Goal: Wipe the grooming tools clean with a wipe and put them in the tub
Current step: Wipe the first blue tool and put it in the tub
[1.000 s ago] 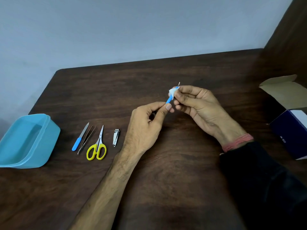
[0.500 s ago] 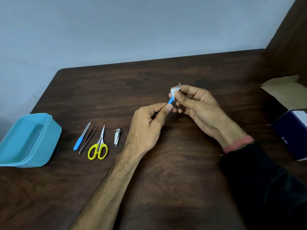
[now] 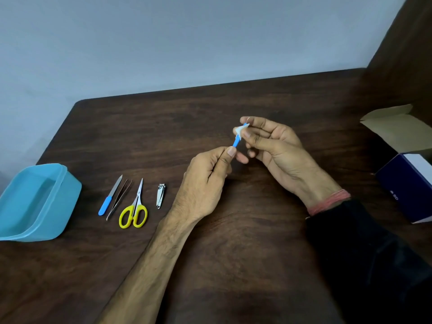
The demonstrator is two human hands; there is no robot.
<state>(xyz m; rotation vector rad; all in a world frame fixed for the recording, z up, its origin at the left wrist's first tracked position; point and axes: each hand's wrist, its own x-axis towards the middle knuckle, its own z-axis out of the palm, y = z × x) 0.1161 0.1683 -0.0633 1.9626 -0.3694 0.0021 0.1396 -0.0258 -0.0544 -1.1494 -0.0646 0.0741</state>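
Mid-wipe: the left hand (image 3: 205, 183) pinches the blue-handled tool (image 3: 236, 141) while the right hand (image 3: 268, 143) pinches the wipe (image 3: 240, 130) round its tip; next, likely carry it left to the tub (image 3: 62, 195).

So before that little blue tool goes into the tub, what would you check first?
1. Left hand pinches the blue-handled tool by its lower end: ok.
2. Right hand presses the wipe around the tool's upper end: ok.
3. Tool fully wiped: cannot tell.
4. Tub open and facing up: ok.
5. Route to the tub passes over the scissors and nail clipper lying flat: ok.
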